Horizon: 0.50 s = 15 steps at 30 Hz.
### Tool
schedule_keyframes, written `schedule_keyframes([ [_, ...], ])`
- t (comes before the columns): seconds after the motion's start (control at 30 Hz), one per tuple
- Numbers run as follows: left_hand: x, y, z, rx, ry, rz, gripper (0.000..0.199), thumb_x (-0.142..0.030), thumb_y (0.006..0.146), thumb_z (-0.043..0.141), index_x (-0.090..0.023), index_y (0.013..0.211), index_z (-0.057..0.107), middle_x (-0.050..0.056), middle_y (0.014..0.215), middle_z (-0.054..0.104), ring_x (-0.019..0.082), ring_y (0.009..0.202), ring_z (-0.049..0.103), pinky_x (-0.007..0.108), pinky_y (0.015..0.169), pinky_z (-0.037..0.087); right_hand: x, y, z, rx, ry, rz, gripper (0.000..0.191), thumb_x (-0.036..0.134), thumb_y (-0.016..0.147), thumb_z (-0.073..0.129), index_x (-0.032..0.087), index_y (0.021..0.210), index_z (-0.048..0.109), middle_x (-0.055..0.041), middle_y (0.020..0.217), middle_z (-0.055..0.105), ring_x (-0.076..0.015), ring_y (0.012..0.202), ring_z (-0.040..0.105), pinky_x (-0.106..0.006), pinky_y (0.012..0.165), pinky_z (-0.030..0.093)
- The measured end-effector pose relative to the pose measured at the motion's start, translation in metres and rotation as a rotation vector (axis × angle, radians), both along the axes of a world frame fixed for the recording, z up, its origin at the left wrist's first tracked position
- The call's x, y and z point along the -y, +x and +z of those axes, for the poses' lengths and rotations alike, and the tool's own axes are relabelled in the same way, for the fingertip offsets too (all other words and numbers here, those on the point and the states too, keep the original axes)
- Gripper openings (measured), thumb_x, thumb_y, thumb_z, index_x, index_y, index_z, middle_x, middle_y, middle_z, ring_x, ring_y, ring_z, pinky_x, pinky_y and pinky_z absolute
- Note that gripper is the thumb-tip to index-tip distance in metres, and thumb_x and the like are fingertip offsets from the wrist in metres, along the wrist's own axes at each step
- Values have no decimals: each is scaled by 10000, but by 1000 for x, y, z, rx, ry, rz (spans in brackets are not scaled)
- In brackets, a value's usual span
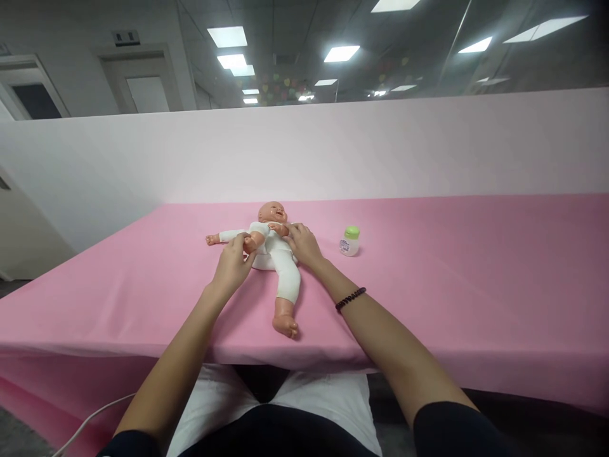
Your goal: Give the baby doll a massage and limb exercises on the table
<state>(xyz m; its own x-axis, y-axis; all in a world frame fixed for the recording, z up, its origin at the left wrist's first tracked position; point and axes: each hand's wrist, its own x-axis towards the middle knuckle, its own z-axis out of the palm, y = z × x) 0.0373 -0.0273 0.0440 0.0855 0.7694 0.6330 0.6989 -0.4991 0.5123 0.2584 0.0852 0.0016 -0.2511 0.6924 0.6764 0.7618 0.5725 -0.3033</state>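
A baby doll (287, 273) with a white cloth body lies on its back on the pink tablecloth (451, 273), head away from me. One of its legs is folded up towards the belly, and my left hand (234, 260) has its fingers closed round that foot. My right hand (304, 244) grips the doll's forearm, which lies bent across the chest. The doll's other arm stretches out to the left, and its other leg points straight at me. To the right of my right hand stands a small clear jar (349, 243) with a green lid.
A white partition (333, 152) rises behind the table's far edge. The table's front edge (333, 358) runs close to my lap. A white cable (95, 414) hangs at the lower left.
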Motion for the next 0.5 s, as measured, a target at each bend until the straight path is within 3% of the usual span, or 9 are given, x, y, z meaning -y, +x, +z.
schedule_keyframes([
  [0.13,34,3,9,79,46,6,273,-287,875,614,-191,1126,572,87,1106,665,208,938,658,369,768,626,-3,6,2,-233,15,57,358,299,980,482,198,1309,582,-138,1197,634,-292,1125,571,-449,979,478],
  [0.23,69,4,7,138,84,43,318,-323,892,634,-199,1180,579,73,1122,667,198,971,673,356,802,640,-8,14,4,-469,10,42,385,417,978,495,201,1290,564,-133,1212,637,-265,1072,603,-423,947,499],
  [0.33,101,2,-9,175,95,94,322,-346,889,665,-203,1170,601,63,1116,672,191,970,678,352,838,642,-16,22,3,-672,-43,-27,408,455,973,484,187,1275,542,-135,1214,651,-237,993,633,-388,892,522],
  [0.5,131,-9,-54,170,58,189,333,-379,887,674,-202,1161,607,74,1104,686,217,966,695,384,893,612,-30,38,0,-905,-208,-244,368,456,965,517,172,1194,557,-113,1138,689,-219,961,660,-362,915,519],
])
